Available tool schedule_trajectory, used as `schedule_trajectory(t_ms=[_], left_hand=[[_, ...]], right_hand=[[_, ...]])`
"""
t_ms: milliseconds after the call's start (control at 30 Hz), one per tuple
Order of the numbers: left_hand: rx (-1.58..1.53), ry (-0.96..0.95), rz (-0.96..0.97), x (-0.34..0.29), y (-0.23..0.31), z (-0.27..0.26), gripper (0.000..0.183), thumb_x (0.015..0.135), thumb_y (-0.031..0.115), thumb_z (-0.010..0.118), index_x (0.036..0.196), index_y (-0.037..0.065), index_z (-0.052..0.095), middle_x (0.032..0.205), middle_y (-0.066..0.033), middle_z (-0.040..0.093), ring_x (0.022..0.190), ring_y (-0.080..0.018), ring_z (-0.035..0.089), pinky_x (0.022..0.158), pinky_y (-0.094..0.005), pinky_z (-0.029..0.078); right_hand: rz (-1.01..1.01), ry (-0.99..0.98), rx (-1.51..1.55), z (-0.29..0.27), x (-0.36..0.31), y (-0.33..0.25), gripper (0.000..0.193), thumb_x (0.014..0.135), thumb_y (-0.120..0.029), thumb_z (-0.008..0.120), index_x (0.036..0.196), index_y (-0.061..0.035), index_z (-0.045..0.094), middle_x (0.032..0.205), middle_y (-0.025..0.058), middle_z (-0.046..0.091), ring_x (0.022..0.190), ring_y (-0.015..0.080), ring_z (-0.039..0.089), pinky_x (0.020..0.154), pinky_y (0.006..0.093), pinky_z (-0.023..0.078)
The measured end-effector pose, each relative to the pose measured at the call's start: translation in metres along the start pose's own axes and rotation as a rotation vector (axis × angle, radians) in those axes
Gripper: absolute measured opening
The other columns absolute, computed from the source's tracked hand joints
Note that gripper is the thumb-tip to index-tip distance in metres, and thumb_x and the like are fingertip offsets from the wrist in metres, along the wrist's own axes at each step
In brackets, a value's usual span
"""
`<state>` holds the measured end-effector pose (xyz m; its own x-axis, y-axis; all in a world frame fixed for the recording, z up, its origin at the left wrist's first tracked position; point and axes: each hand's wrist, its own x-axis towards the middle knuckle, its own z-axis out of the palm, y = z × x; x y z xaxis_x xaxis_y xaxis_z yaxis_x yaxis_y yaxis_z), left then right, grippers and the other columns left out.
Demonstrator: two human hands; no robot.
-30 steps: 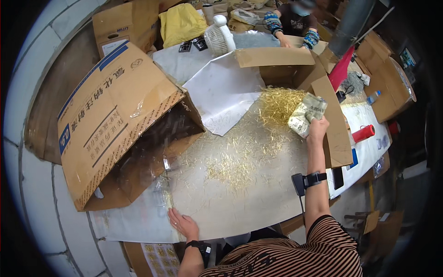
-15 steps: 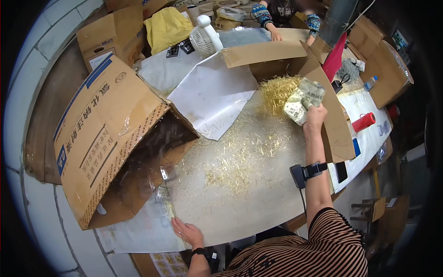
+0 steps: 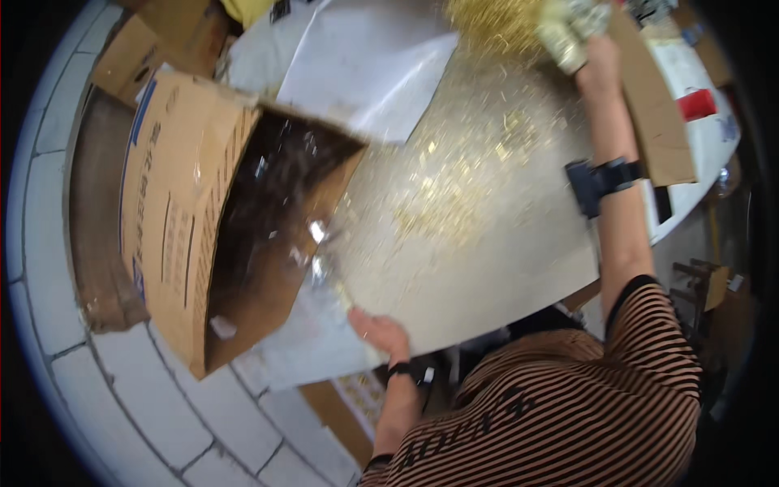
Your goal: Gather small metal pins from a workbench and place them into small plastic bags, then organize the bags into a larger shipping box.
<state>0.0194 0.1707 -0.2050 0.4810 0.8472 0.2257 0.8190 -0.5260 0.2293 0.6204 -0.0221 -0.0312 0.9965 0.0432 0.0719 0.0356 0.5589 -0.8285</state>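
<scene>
Head view: our right hand [image 3: 600, 66] grips a crumpled packet [image 3: 561, 39] beside the far gold pile [image 3: 489, 23], seemingly gathering slivers; our left hand [image 3: 381, 332] lies unclenched at the desk [image 3: 519, 268]'s near edge. Next calls for light pressure.

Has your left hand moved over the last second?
No: against the beige panel, the left hand rests at the same near left corner, with no clear shift either way. The whole view has moved, panel included.
</scene>
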Motion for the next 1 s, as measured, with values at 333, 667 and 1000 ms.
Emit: schedule_trajectory(t_ms=[333, 667, 1000], left_hand=[[-0.031, -0.057, -0.055, 0.006, 0.022, -0.019, 0.052, 0.082, 0.005, 0.041, 0.132, -0.010, 0.037, 0.137, -0.0298, 0.035, 0.128, -0.0455, 0.032, 0.108, -0.0502, 0.024], [-0.043, -0.089, -0.092, -0.001, 0.016, -0.017, 0.055, 0.081, 0.006, 0.037, 0.134, -0.009, 0.034, 0.137, -0.0303, 0.034, 0.129, -0.0442, 0.031, 0.110, -0.0478, 0.021], [-0.027, -0.113, -0.081, 0.011, 0.025, -0.017, 0.051, 0.091, 0.015, 0.032, 0.135, -0.011, 0.032, 0.140, -0.0304, 0.031, 0.130, -0.0442, 0.029, 0.111, -0.0484, 0.019]], right_hand=[[0.162, 0.247, 0.068, -0.032, 0.006, 0.051, 0.031, 0.086, 0.006, 0.052, 0.117, 0.0053, 0.052, 0.110, 0.0176, 0.061, 0.093, 0.0310, 0.064, 0.075, 0.0415, 0.059], [0.249, -0.025, 0.486, -0.050, 0.024, 0.085, 0.032, 0.082, 0.003, 0.060, 0.114, 0.0042, 0.055, 0.105, 0.0144, 0.064, 0.086, 0.0257, 0.066, 0.075, 0.0374, 0.057], [-0.130, 0.126, -1.211, -0.067, 0.055, 0.093, 0.054, 0.087, -0.035, 0.053, 0.116, 0.0099, 0.054, 0.114, 0.0295, 0.058, 0.108, 0.0373, 0.057, 0.092, 0.0410, 0.043]])
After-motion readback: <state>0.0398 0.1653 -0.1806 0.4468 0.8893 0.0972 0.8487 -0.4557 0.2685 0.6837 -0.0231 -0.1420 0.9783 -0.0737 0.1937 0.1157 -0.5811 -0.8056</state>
